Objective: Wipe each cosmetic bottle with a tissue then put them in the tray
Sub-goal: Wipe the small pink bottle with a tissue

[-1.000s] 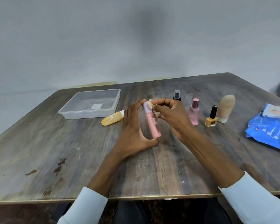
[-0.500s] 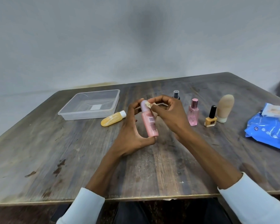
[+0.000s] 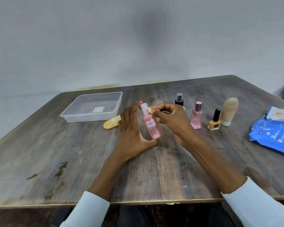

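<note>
My left hand (image 3: pixel 131 135) holds a pink bottle (image 3: pixel 151 126) upright over the table's middle, thumb under its base and fingers at its cap. My right hand (image 3: pixel 172 120) pinches a small scrap of tissue (image 3: pixel 149 110) against the bottle's neck. The clear plastic tray (image 3: pixel 92 107) stands empty at the back left. A yellow tube (image 3: pixel 111 124) lies beside it, partly behind my left hand. To the right stand a black-capped spray bottle (image 3: pixel 179 99), a pink perfume bottle (image 3: pixel 196 116), a yellow nail polish (image 3: pixel 214 121) and a beige bottle (image 3: pixel 229 111).
A blue pack of wipes (image 3: pixel 274 134) lies at the table's right edge, with a pale packet (image 3: pixel 279 114) on top of it. The wooden table (image 3: pixel 56 153) ends close to my body; a grey wall rises behind it.
The pink bottle has been turned so its label faces me and now stands more upright. My right hand's tissue stays at the cap and neck, shifted slightly.
</note>
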